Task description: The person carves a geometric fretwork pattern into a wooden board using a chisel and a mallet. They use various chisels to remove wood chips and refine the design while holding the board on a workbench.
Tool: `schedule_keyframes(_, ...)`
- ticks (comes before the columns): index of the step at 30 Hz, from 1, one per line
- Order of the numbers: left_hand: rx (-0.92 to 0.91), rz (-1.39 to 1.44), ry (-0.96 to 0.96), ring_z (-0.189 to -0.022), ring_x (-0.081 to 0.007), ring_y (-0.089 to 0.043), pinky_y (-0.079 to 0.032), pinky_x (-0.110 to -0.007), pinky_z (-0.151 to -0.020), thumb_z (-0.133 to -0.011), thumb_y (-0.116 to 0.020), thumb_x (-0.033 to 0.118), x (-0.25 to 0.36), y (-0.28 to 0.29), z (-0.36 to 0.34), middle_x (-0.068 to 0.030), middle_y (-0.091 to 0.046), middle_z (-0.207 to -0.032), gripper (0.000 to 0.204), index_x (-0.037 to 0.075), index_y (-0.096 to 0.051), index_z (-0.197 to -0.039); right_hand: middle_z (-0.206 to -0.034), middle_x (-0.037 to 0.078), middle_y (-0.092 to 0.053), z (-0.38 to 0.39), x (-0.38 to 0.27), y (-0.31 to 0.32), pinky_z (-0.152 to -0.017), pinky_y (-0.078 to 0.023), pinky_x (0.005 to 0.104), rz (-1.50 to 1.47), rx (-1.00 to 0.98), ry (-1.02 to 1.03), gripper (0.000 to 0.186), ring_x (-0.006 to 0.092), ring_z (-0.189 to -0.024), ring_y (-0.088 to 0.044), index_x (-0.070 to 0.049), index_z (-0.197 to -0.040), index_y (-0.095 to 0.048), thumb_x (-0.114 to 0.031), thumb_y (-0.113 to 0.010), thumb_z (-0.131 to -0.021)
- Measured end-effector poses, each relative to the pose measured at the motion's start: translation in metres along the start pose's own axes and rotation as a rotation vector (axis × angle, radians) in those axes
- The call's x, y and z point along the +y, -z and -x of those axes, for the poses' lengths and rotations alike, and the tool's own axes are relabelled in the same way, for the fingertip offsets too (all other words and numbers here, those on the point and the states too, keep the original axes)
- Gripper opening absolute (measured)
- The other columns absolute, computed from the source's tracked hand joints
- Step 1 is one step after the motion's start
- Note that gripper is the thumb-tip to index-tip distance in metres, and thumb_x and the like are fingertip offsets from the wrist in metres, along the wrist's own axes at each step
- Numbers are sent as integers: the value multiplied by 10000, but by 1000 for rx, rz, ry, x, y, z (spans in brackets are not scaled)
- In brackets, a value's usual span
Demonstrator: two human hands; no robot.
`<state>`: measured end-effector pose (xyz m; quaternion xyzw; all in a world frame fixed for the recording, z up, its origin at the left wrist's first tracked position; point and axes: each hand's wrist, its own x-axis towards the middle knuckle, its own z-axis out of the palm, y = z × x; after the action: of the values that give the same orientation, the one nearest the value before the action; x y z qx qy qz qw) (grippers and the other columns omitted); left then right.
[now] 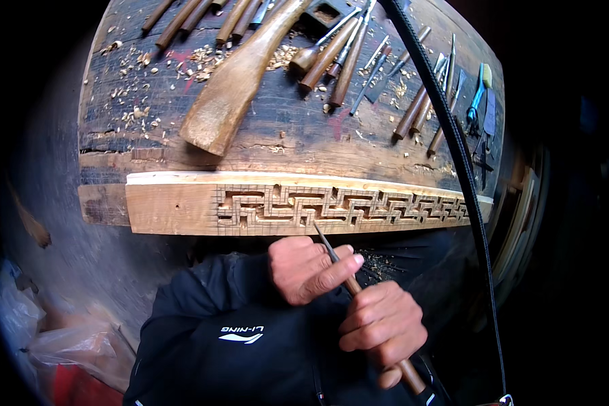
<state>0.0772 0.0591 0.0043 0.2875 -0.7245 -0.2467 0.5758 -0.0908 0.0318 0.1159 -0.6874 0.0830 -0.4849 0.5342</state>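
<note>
A carving chisel [351,285] slants up and to the left, its narrow tip against the lower part of a pale carved board [176,206]. My right hand [386,325] is wrapped around the wooden handle, whose butt end sticks out below the fist. Closer to the tip, my left hand [311,271] is closed on the chisel's shaft, with fingers pressed against it. Interlocking angular grooves and pencilled grid lines cover the board's middle and right; its left end is plain with a small dark hole. Whether the tip bites into the wood I cannot tell.
A wooden mallet [233,95] lies on the scarred workbench [271,145] behind the board. Several chisels [348,68] and wood shavings [206,64] are spread around it. A brush [482,88] is at the far right. A black cord [446,111] hangs across the right side.
</note>
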Motion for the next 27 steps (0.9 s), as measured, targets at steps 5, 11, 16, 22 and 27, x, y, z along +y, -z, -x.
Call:
schedule_keyframes(5, -168, 32, -23, -687, -181, -761, -466, -292, -498, -924, -780, 66, 0, -11, 5, -186, -837, -1087, 525, -30, -678, -1431, -702, 187, -693, 25, -12, -9, -454, -387, 327, 133, 108, -26, 665, 235, -484, -606, -48, -625, -520, -424, -625, -1164)
schedule_keyframes(11, -264, 7, 4, -662, -167, -734, -475, -298, -514, -917, -838, 107, 0, -12, 5, -155, -830, -1045, 631, -24, -628, -1497, -709, 157, -731, 34, -9, 0, -462, -460, 303, 146, 100, -28, 655, 229, -508, -663, -103, -621, -515, -443, -632, -1169)
schedule_keyframes(16, -248, -10, 8, -709, -192, -778, -502, -303, -529, -947, -831, 123, 2, -14, 6, -164, -839, -1048, 621, -19, -608, -1509, -692, 161, -721, 36, -10, -2, -460, -471, 304, 130, 159, -10, 660, 237, -497, -653, -108, -611, -490, -425, -598, -1179)
schedule_keyframes(22, -199, -23, -8, -723, -184, -776, -512, -293, -546, -947, -807, 104, 1, -2, 3, -188, -840, -1070, 595, -17, -623, -1500, -671, 178, -684, 33, -5, -10, -454, -477, 328, 37, 293, 30, 704, 245, -480, -616, -73, -608, -477, -451, -567, -1196)
schedule_keyframes(27, -236, -62, 28, -722, -232, -789, -540, -327, -556, -938, -812, 96, 2, 15, 5, -173, -839, -1057, 617, -9, -596, -1506, -720, 200, -689, 28, 8, -20, -475, -494, 345, -6, 300, 62, 689, 274, -516, -630, -49, -621, -476, -434, -662, -1161)
